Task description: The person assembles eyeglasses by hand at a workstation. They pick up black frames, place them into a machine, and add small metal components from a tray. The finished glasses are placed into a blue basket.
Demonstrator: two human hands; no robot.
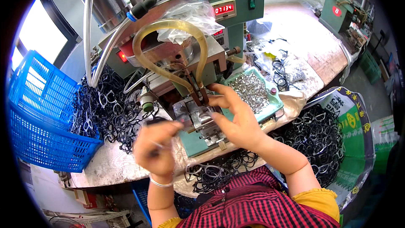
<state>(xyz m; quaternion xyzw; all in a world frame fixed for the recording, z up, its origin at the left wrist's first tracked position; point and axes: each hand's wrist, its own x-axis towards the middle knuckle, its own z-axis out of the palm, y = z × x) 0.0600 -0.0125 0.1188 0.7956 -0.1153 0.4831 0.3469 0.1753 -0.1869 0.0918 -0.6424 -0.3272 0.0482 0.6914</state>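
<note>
My right hand point(238, 122) reaches over the metal fixture point(201, 116) of a green press-like machine point(238, 0). Its fingers are stretched and apart, fingertips beside the two copper-coloured prongs point(197, 95) above the fixture; the thumb lies at the fixture's near right side. Left of the fixture, my left hand point(155, 147) is curled and smeared by motion, its index finger pointing toward the fixture. A dark, blurred thing shows at its palm, too unclear to name. A pale green tray point(276, 100) of small shiny metal parts point(249, 90) stands just beyond my right hand.
Black eyeglass frames point(107, 105) spill from a tipped blue basket point(50, 114) on the left. More frames point(221, 169) lie at my lap, and others point(316, 139) fill a sack point(352, 143) at right. A yellowish hose point(168, 23) loops above the fixture. Plastic bags point(291, 69) lie behind the tray.
</note>
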